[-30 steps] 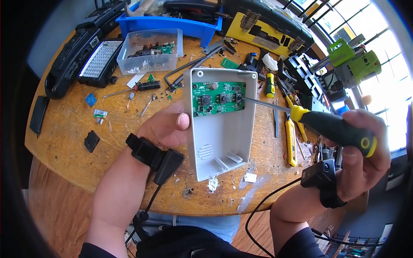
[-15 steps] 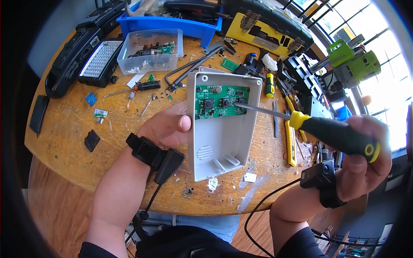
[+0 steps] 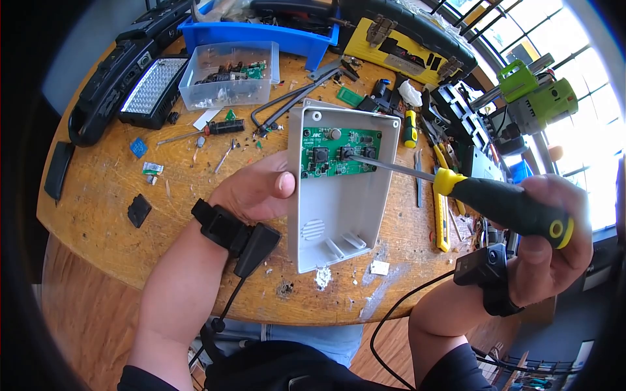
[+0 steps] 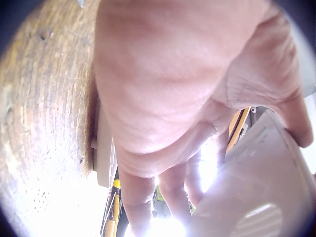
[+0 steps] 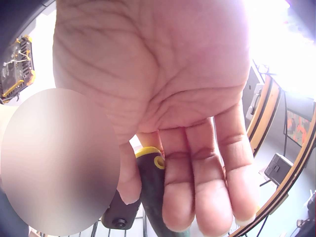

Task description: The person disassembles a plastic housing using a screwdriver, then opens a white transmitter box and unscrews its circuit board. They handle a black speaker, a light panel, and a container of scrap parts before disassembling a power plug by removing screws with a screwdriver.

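A light grey plastic housing (image 3: 339, 208) is held up over the table, its open side facing the head camera. My left hand (image 3: 257, 189) grips its left side, thumb on the edge and fingers behind. Inside its upper part lies a green circuit board (image 3: 334, 167) with black square buttons. My right hand (image 3: 554, 228) holds a dark green and yellow screwdriver (image 3: 502, 202) by the handle; its tip lies at the middle button. In the right wrist view the handle (image 5: 152, 187) sits between thumb and curled fingers. The left wrist view shows the left palm (image 4: 168, 89) beside the housing (image 4: 247, 187).
Behind stand a clear box (image 3: 228, 94) of parts, a blue bin (image 3: 261, 39) and a yellow-black toolbox (image 3: 407, 49). A yellow cutter (image 3: 441, 228) and other tools lie on the right. Left are a black screwdriver (image 3: 225, 127) and a lamp panel (image 3: 154, 91).
The screwdriver tip has moved left from the right button to the middle one. The housing has shifted slightly right and turned a little, still in my left hand.
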The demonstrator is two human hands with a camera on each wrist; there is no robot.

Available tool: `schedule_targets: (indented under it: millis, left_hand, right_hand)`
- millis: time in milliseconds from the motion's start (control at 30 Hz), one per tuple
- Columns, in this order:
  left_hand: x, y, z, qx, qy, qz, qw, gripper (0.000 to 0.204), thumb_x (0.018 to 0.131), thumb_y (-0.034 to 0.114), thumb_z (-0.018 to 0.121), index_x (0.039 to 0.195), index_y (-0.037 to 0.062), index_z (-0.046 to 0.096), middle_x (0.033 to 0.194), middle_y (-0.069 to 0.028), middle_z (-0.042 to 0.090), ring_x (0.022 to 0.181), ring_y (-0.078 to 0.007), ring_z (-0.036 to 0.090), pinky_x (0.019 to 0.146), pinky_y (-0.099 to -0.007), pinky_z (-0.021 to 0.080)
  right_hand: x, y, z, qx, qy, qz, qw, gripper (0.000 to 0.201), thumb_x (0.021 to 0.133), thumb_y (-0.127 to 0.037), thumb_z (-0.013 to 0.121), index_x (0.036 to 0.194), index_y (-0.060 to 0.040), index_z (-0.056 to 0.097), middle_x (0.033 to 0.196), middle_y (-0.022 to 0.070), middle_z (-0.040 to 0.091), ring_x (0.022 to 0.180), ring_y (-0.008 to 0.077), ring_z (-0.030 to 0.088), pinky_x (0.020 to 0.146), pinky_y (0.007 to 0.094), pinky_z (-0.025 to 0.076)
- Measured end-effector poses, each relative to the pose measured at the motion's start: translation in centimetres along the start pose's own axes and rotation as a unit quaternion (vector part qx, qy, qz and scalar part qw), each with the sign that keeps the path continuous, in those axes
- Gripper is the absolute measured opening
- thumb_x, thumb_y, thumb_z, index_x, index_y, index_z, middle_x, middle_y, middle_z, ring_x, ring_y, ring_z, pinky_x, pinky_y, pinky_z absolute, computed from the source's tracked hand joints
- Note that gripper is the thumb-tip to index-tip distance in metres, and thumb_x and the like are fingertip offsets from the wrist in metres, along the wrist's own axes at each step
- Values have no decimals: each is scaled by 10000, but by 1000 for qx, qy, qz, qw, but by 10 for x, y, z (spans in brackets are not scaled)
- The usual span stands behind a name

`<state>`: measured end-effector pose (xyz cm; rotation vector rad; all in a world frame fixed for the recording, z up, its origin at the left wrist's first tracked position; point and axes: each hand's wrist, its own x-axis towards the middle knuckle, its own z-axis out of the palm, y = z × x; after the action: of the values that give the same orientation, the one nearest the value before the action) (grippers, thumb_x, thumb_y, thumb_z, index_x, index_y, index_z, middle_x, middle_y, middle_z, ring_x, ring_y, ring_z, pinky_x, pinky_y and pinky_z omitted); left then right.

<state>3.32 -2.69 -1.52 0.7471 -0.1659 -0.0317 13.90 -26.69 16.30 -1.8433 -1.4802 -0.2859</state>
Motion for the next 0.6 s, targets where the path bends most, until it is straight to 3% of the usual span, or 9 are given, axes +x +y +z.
schedule_targets:
  millis: [133, 300, 333, 400, 600]
  left_hand:
    - [1, -1, -2, 9, -11, -6, 1000, 1054, 562, 478, 824, 1354, -11, 330, 1316, -155, 453, 1212, -267, 446, 1023, -397, 348]
    - [0, 0, 1, 11, 7, 1, 1000, 1055, 563, 491, 818, 1354, -11, 333, 1325, -155, 444, 1219, -263, 438, 1028, -398, 340]
    - [0, 0, 1, 17, 4, -3, 1000, 1058, 564, 496, 816, 1356, -10, 330, 1329, -155, 439, 1223, -262, 433, 1031, -399, 336]
    - [0, 2, 2, 23, 0, -14, 1000, 1060, 566, 495, 815, 1359, -9, 326, 1334, -154, 434, 1227, -260, 429, 1032, -399, 333]
    - [1, 5, 6, 33, 0, -20, 999, 1079, 563, 516, 813, 1365, -7, 317, 1342, -149, 427, 1231, -256, 425, 1031, -389, 329]
  right_hand:
    - [0, -7, 2, -3, -5, 35, 999, 567, 754, -390, 687, 1008, 106, 584, 954, 164, 590, 766, 216, 613, 691, 276, 491]
    - [7, -4, -6, -23, -99, -78, 992, 579, 769, -412, 684, 1025, 96, 578, 934, 168, 593, 766, 219, 612, 667, 287, 502]
    - [4, -3, -5, -23, -99, -78, 992, 579, 769, -412, 684, 1025, 96, 578, 934, 168, 593, 766, 219, 612, 667, 287, 502]
    - [-2, 1, -1, 15, -15, -56, 998, 579, 773, -413, 681, 1037, 90, 570, 899, 162, 597, 751, 229, 615, 649, 296, 507]
    - [2, 2, 4, 83, -47, -83, 992, 545, 785, -379, 678, 1037, 92, 568, 906, 163, 592, 725, 252, 620, 654, 309, 511]
